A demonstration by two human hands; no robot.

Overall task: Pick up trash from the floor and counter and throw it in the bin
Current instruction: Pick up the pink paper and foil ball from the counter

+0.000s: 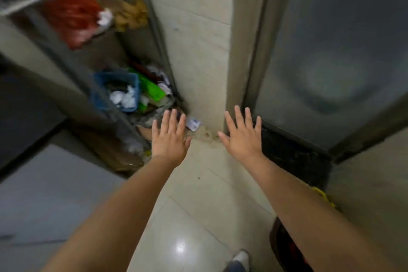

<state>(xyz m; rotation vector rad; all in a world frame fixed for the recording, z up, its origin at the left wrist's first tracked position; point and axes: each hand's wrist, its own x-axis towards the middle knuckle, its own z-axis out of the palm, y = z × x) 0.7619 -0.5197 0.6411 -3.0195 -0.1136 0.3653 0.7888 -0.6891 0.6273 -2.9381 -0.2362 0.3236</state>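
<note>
A small white scrap of paper with blue print [193,123] lies on the tiled floor against the base of the pillar. My left hand [170,139] is stretched out just left of it, fingers spread, holding nothing. My right hand [241,136] hovers to the scrap's right, also spread and empty. A blue basket [102,90] on the low shelf of a metal rack holds crumpled white paper [123,98]. Another white paper wad [105,17] sits on the shelf above. The picture is blurred.
The metal rack [123,121] stands at left with a red bag [72,17], green packaging [152,90] and cardboard [114,154] at its foot. A tiled pillar [198,40] and a frosted glass door [331,51] with a dark threshold [293,154] are ahead. My shoe [241,258] is below.
</note>
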